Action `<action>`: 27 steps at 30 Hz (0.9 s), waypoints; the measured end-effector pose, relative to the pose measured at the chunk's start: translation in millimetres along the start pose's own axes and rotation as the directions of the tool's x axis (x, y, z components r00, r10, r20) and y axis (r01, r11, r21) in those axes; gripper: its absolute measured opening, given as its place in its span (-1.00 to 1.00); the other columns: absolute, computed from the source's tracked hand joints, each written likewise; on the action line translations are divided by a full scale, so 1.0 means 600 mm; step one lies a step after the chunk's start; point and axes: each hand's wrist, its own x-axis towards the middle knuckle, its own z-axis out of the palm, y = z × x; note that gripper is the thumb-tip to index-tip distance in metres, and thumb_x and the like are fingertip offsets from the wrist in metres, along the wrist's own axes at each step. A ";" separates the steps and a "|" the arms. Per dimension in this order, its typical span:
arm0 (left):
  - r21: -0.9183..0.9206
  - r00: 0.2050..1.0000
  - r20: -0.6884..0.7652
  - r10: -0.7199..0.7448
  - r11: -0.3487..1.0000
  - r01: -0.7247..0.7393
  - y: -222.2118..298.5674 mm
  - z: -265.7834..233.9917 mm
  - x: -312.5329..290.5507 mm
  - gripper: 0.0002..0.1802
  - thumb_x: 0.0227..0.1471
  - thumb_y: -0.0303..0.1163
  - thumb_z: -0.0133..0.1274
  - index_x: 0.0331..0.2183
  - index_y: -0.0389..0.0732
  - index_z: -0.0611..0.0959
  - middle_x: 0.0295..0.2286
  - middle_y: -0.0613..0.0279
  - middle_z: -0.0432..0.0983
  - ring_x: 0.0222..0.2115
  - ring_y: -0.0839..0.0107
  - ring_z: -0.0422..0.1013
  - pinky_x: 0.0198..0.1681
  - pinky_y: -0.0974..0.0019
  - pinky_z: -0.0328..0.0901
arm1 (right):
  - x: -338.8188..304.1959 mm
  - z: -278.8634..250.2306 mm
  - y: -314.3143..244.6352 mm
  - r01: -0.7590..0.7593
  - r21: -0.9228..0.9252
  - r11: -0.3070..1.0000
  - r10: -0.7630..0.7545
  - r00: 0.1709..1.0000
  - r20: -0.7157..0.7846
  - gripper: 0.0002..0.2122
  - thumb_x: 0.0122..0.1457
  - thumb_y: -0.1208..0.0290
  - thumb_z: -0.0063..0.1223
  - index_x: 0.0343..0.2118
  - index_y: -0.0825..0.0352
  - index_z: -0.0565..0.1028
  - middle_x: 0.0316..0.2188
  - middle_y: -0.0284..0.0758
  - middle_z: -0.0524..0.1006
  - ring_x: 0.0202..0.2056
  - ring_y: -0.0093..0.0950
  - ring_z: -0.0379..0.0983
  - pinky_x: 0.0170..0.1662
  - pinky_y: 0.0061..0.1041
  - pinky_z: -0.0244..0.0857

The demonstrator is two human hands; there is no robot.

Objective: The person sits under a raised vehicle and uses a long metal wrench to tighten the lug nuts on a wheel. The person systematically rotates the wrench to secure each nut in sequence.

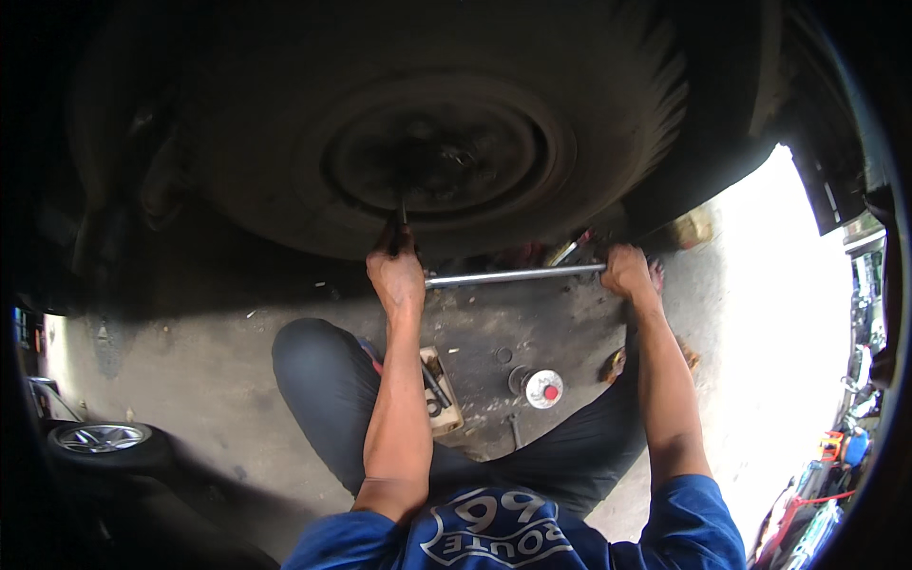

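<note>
A long metal wrench bar (518, 275) lies nearly level across the space before me. My right hand (627, 271) is wrapped round its right end. At its left end my left hand (394, 280) is closed round the bar's head, and a short metal shaft (402, 211) sticks up past the fingers toward the wheel. This large wheel (560, 185) with its tyre fills the upper view, in deep shadow. Whether the shaft touches a nut there is too dark to tell.
Between my legs are a shallow tray (446, 418) with dark tools and a round white can (543, 389) with a red centre. A loose wheel (100, 437) lies at the lower left. Assorted items (836, 446) line the right edge. Dark vehicle bodywork hangs overhead.
</note>
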 end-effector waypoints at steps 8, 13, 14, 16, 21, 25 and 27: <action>0.618 0.928 -0.001 0.373 0.730 -0.293 0.003 -0.001 -0.002 -0.60 0.17 -0.31 0.04 0.04 -0.12 0.61 -0.44 -0.21 0.60 -0.41 -0.11 0.57 -0.29 0.00 0.39 | 0.124 0.325 -0.340 -0.073 0.341 0.937 -0.059 0.930 0.362 -0.59 0.22 0.29 -0.19 0.07 0.33 0.47 0.09 -0.09 0.48 0.12 -0.16 0.42 0.25 -0.11 0.20; 0.574 0.955 0.070 0.289 0.771 -0.276 0.000 -0.020 -0.005 -0.61 0.17 -0.30 0.02 0.00 -0.22 0.61 -0.38 -0.33 0.55 -0.27 -0.27 0.48 -0.19 -0.03 0.36 | 0.099 0.349 -0.317 0.094 0.401 0.911 -0.290 0.839 0.461 -0.57 0.23 0.13 -0.01 0.13 0.13 0.46 0.12 -0.19 0.47 0.15 -0.23 0.40 0.21 -0.17 0.26; 0.509 0.974 0.054 0.221 0.833 -0.217 0.000 -0.020 -0.003 -0.61 0.17 -0.31 0.01 0.00 -0.24 0.61 -0.38 -0.32 0.55 -0.27 -0.27 0.48 -0.18 -0.04 0.36 | 0.089 0.322 -0.264 0.098 0.341 0.935 -0.255 0.853 0.456 -0.56 0.22 0.10 0.02 0.13 0.12 0.47 0.11 -0.19 0.48 0.14 -0.22 0.41 0.20 -0.18 0.27; 0.417 0.999 0.040 0.035 0.908 -0.048 -0.001 -0.030 -0.012 -0.61 0.18 -0.33 0.00 0.00 -0.29 0.60 -0.38 -0.31 0.56 -0.27 -0.29 0.48 -0.17 -0.05 0.35 | 0.039 0.241 -0.167 0.128 0.203 0.971 -0.212 0.851 0.480 -0.54 0.18 0.04 0.09 0.12 0.11 0.49 0.10 -0.19 0.49 0.13 -0.19 0.41 0.19 -0.21 0.28; -0.045 0.982 0.148 -0.116 0.991 0.124 -0.002 -0.031 -0.008 -0.62 0.23 -0.31 0.02 0.03 -0.24 0.61 -0.59 0.38 0.39 -0.66 0.59 0.25 -0.64 0.39 0.30 | -0.119 -0.146 -0.045 -0.034 0.071 0.997 0.016 0.968 0.250 -0.57 0.04 0.13 0.31 -0.02 0.16 0.60 -0.03 -0.12 0.55 0.04 -0.14 0.46 0.12 -0.25 0.33; -0.252 0.980 0.128 -0.156 0.950 0.184 -0.013 -0.031 -0.003 -0.70 0.22 -0.35 0.02 -0.11 -0.34 0.65 -0.64 0.35 0.38 -0.69 0.59 0.25 -0.64 0.41 0.16 | -0.264 -0.399 -0.089 0.054 0.119 0.991 -0.035 0.988 -0.149 -0.71 -0.10 0.42 0.39 -0.26 0.30 0.63 -0.37 -0.16 0.62 -0.25 -0.14 0.55 -0.14 -0.25 0.38; -0.347 0.956 0.188 -0.226 0.895 0.280 -0.017 -0.034 0.002 -0.73 0.21 -0.35 0.02 -0.17 -0.33 0.65 -0.61 0.33 0.40 -0.68 0.58 0.27 -0.65 0.41 0.17 | -0.307 -0.474 -0.136 0.145 -0.094 0.985 -0.169 0.917 -0.361 -0.78 -0.11 0.40 0.41 -0.39 0.32 0.61 -0.54 -0.20 0.57 -0.36 -0.23 0.56 -0.26 -0.25 0.35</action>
